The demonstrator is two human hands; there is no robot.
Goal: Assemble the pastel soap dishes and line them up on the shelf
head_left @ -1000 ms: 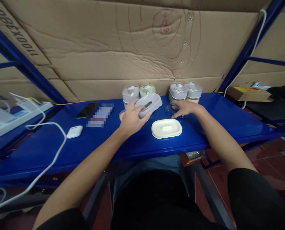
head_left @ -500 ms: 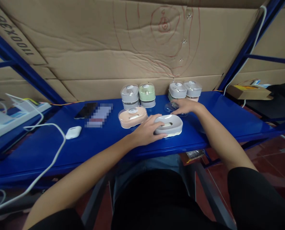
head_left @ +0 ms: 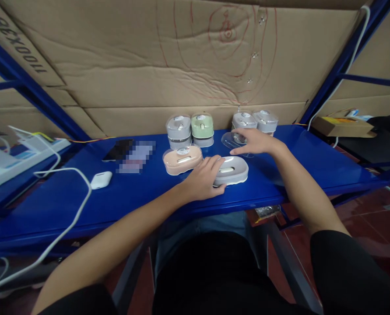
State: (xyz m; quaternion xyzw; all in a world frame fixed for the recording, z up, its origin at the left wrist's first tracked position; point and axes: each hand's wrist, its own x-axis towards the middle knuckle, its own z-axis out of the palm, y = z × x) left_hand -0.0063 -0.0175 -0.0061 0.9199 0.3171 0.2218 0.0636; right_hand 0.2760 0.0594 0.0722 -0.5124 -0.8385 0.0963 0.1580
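A grey oval soap dish (head_left: 234, 169) with a slot in its middle sits on the blue table near the front edge. My left hand (head_left: 204, 179) is closed round its left end, fingers on the rim and thumb low at the front. Just behind the dish lies a clear plastic lid (head_left: 228, 141), partly hidden by my right hand. Above the lid, my right hand (head_left: 255, 142) has thumb and fingers spread apart; whether they touch it I cannot tell. Left of the grey dish stands a peach soap box (head_left: 181, 160) with its clear lid on.
Stacked soap boxes stand at the back: grey (head_left: 178, 127), green (head_left: 202, 127) and a grey pair (head_left: 265, 119). To the left lie a white earphone case (head_left: 101, 180), a dark phone (head_left: 117, 150) and a white cable (head_left: 79, 210). A cardboard wall (head_left: 132, 65) closes the back.
My right hand has risen slightly, its fingers wider apart, and more of the clear lid shows, shifted a little left. My left hand has moved slightly toward the dish's left end.
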